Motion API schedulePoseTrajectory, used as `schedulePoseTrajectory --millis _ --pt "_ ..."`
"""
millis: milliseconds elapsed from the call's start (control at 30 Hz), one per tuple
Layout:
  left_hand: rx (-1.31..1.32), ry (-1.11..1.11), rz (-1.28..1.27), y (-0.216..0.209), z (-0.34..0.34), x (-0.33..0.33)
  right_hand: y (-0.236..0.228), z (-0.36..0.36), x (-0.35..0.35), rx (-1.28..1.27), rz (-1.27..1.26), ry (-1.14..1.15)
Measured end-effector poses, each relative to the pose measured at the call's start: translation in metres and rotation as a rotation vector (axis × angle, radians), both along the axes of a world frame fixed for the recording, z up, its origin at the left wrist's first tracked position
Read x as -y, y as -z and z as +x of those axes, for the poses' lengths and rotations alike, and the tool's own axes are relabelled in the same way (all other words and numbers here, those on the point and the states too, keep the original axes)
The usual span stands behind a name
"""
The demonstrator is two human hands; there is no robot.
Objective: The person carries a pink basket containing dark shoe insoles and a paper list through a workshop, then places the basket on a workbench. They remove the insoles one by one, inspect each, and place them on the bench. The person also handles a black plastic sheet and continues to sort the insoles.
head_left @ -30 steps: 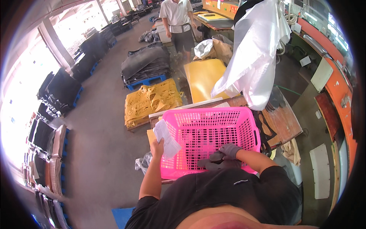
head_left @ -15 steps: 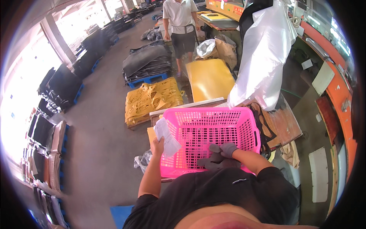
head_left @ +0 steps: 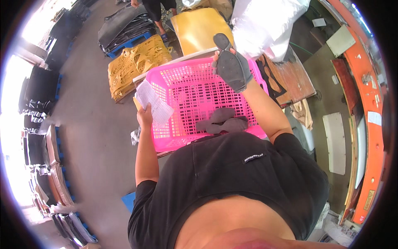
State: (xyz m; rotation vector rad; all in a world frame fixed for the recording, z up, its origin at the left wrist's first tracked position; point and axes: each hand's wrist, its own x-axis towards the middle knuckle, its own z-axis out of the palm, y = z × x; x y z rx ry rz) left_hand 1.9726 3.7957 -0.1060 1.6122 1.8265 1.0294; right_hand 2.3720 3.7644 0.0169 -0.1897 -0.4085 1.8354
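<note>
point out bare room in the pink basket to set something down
Free: the middle of the pink basket, right of the paper in the left hand and beyond the gray pieces. Crowded: the near side, where those pieces overlap. The right hand and its held piece hide part of the far right.

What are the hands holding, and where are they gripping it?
The left hand holds white paper by its lower-left edge; the right hand holds a grey sole-shaped piece, seemingly near its narrow middle.
</note>
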Motion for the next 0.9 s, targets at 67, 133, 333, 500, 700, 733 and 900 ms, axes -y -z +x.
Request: schedulePoseTrajectory --millis 67,133,333,500,700,733,900 --pt "0.038 0.004 0.023 0.002 0.0 -0.001 -0.007 -0.007 0.004 -0.082 0.048 -0.05" --pt "0.091 0.004 0.037 0.003 0.0 0.0 -0.004 -0.009 0.007 -0.085 0.084 -0.092" --pt "0.142 -0.002 -0.01 0.003 0.001 0.0 0.018 -0.005 0.007 -0.027 0.028 -0.04" --pt "0.088 -0.022 -0.025 0.006 -0.002 0.0 0.019 -0.002 0.007 0.016 0.016 -0.06" --pt "0.079 -0.012 -0.031 0.01 -0.005 -0.004 0.019 -0.007 0.006 0.13 0.021 -0.088" --pt "0.095 -0.01 -0.023 0.01 -0.005 -0.003 0.019 -0.008 0.005 0.142 0.011 -0.092" --pt "0.105 -0.003 -0.024 0.005 -0.001 0.0 0.015 -0.012 0.003 0.156 -0.049 -0.078"
